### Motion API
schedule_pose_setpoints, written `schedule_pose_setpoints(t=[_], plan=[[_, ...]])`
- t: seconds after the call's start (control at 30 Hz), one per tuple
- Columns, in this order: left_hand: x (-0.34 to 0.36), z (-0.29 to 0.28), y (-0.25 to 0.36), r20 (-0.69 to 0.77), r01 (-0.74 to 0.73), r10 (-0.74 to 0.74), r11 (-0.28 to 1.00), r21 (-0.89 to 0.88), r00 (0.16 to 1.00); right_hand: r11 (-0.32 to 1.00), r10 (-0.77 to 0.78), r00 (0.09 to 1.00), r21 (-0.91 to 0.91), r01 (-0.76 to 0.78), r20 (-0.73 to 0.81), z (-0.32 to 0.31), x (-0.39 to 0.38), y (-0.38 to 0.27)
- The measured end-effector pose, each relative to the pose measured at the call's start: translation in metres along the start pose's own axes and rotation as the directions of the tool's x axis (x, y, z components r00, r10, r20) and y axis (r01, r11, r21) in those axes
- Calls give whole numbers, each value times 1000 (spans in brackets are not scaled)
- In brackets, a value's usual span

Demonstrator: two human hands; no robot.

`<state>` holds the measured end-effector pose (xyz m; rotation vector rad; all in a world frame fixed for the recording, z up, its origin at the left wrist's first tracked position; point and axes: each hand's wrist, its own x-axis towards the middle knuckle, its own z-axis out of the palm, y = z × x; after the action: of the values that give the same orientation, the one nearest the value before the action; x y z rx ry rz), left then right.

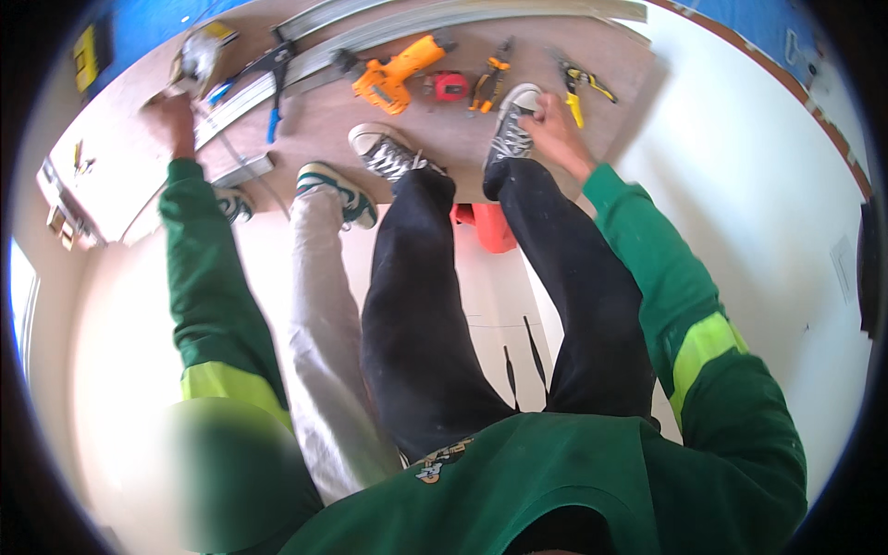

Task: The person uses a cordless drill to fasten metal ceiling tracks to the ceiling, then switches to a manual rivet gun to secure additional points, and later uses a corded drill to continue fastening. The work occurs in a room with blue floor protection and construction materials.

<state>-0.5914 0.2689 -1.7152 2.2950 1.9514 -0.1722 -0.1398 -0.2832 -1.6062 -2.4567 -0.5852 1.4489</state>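
One yellow-handled tool (573, 83) — near the right hand (555, 129) — slants, pointing far-left.

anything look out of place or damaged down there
Nothing looks plainly spilled or damaged. The oddest thing is tools lying loose by the feet: the orange-handled pliers sit close to the right shoe's toe, and the yellow-and-black snips lie with handles spread. They could perhaps be stepped on.

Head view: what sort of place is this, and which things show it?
Probably a building or renovation site: an orange power tool, a red tape measure and long metal strips lie about.
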Motion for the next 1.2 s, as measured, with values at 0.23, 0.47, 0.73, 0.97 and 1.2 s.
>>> schedule_pose_setpoints(t=[0.23,0.47,0.73,0.97,1.2], plan=[[-172,8,43,603,601,-119,351,-717,789,934,-162,959,350,73,232,-27,-128,-138],[-189,22,105,200,59,5,947,-317,980,992,-52,883,124,-7,467,14,-148,-174],[-151,48,120,443,-247,233,969,-26,866,970,-131,925,240,44,357,16,-129,-162],[-153,-26,133,321,-383,472,872,-304,821,966,-61,952,259,-19,299,22,-142,-151],[-269,-202,259,208,-242,468,729,-640,859,830,-176,983,528,180,-57,-24,-188,-200]])
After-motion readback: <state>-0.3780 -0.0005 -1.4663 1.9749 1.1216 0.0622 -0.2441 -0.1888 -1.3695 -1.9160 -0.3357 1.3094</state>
